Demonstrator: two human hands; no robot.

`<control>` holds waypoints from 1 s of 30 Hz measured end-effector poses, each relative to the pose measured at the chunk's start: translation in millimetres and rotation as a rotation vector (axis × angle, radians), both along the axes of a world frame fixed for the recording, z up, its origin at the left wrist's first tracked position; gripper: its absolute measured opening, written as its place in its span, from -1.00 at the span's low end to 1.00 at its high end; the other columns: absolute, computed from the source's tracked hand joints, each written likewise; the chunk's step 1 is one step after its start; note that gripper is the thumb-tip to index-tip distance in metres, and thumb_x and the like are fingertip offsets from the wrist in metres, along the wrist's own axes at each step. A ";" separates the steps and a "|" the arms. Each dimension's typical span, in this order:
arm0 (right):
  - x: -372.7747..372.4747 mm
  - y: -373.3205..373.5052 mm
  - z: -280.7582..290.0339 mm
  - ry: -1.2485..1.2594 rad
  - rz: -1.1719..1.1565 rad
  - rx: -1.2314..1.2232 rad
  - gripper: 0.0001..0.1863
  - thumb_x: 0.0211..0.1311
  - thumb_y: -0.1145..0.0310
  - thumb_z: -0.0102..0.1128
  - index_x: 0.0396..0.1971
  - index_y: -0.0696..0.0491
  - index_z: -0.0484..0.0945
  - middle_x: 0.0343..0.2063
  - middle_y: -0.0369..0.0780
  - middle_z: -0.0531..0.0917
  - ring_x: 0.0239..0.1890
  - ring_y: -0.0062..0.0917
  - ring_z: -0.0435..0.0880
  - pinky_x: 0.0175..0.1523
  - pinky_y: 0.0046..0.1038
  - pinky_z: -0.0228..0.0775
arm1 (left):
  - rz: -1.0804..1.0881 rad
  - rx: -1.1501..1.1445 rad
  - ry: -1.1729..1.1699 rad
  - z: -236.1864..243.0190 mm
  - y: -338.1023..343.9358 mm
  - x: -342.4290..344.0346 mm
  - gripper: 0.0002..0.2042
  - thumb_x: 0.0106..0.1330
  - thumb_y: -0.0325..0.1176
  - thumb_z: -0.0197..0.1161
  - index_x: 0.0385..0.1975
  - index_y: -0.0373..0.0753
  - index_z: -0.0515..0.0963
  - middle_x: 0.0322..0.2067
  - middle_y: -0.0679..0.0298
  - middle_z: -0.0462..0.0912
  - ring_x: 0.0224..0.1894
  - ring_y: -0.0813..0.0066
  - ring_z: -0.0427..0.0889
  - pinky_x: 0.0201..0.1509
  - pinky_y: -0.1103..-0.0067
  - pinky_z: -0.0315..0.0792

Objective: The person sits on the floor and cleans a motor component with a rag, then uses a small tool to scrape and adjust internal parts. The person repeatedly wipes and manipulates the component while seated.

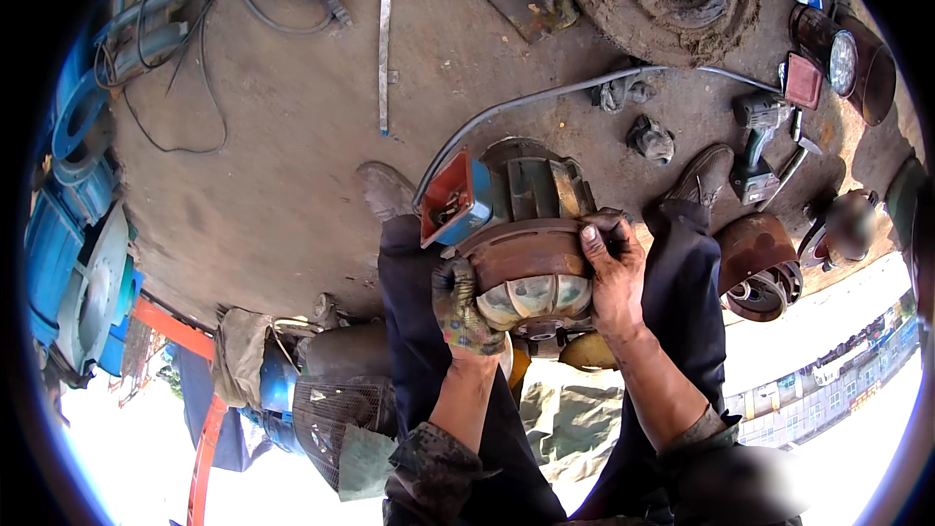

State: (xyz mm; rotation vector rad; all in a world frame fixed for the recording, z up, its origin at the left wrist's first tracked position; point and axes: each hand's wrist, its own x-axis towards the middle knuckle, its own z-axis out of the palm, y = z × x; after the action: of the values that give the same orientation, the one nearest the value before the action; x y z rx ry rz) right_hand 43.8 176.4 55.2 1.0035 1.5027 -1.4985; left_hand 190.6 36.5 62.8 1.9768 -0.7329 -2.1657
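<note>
- Grasping the electric motor (531,242) from opposite sides, both hands had it between the person's legs (682,278): the gloved left hand (460,307) was curled against its left edge, while the bare right hand (616,278) gripped its right edge, thumb in front.
- Just above the left hand, the open terminal box (477,193) stuck out, its dark contents hard to make out; a grey cable (545,92) arced from beside it, beyond both hands, to the right.
- A slip looked the likeliest trouble: the bare fingers seemed grimy, so the rounded body could have rolled toward the right shoe (703,178).
- Fingers might also have been pinched, had the edge shifted under them.
- Twisting the motor could have tugged the cable and strained its connections.
- Well beyond the right hand, a cordless drill (755,148) and a hammer (787,175) posed a tripping hazard.
</note>
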 end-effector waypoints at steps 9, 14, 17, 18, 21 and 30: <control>8.8 -0.3 -2.6 0.028 0.000 0.042 -0.85 0.54 0.37 0.38 -0.14 0.14 0.65 -0.21 -0.35 0.66 -0.10 -0.63 0.54 0.14 -0.51 0.42 | -0.088 -0.079 -0.085 0.5 -3.7 -1.8 -0.78 0.65 -0.31 0.22 0.15 -0.24 0.55 0.12 0.19 0.70 0.13 0.31 0.72 0.25 0.32 0.67; 9.7 -7.2 -2.9 0.020 -0.048 0.044 -0.85 0.55 0.36 0.37 -0.15 0.13 0.64 -0.23 -0.35 0.67 -0.11 -0.64 0.54 0.13 -0.51 0.42 | -0.032 -0.009 0.033 1.2 -12.5 -10.3 -0.71 0.70 -0.26 0.13 0.26 -0.24 0.52 0.18 0.17 0.68 0.19 0.28 0.71 0.28 0.30 0.66; 8.2 -8.3 -1.9 0.020 -0.043 0.050 -0.85 0.56 0.36 0.36 -0.15 0.13 0.64 -0.23 -0.35 0.66 -0.11 -0.65 0.53 0.14 -0.51 0.41 | -0.030 -0.024 -0.015 7.7 -10.0 -25.8 -0.71 0.71 -0.26 0.12 0.25 -0.24 0.52 0.15 0.19 0.69 0.16 0.32 0.72 0.26 0.33 0.67; 8.9 -7.5 -2.1 0.017 -0.054 0.050 -0.85 0.56 0.36 0.36 -0.15 0.13 0.64 -0.23 -0.35 0.66 -0.11 -0.65 0.53 0.14 -0.52 0.40 | -0.027 -0.028 -0.039 9.4 -8.3 -31.0 -0.72 0.71 -0.26 0.12 0.25 -0.24 0.53 0.13 0.20 0.69 0.14 0.33 0.73 0.25 0.34 0.67; 10.3 -5.7 -0.2 0.046 -0.038 0.054 -0.86 0.55 0.37 0.36 -0.16 0.13 0.64 -0.22 -0.36 0.64 -0.10 -0.64 0.53 0.15 -0.53 0.39 | -0.063 -0.080 0.026 7.1 -6.9 -16.0 -0.72 0.71 -0.25 0.12 0.23 -0.25 0.53 0.11 0.22 0.70 0.13 0.37 0.73 0.23 0.36 0.67; 9.7 1.3 -9.0 0.059 -0.009 0.083 -0.85 0.55 0.37 0.37 -0.17 0.14 0.65 -0.23 -0.36 0.67 -0.12 -0.66 0.53 0.15 -0.54 0.39 | -0.084 -0.136 -0.067 -4.2 -1.3 -19.5 -0.75 0.70 -0.27 0.15 0.18 -0.25 0.57 0.09 0.21 0.72 0.11 0.41 0.73 0.24 0.40 0.65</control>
State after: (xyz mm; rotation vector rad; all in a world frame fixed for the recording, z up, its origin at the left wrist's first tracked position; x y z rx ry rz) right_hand 53.5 177.7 46.2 1.0233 1.6159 -1.4942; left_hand 171.1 35.3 58.6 1.9911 -0.9635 -2.0420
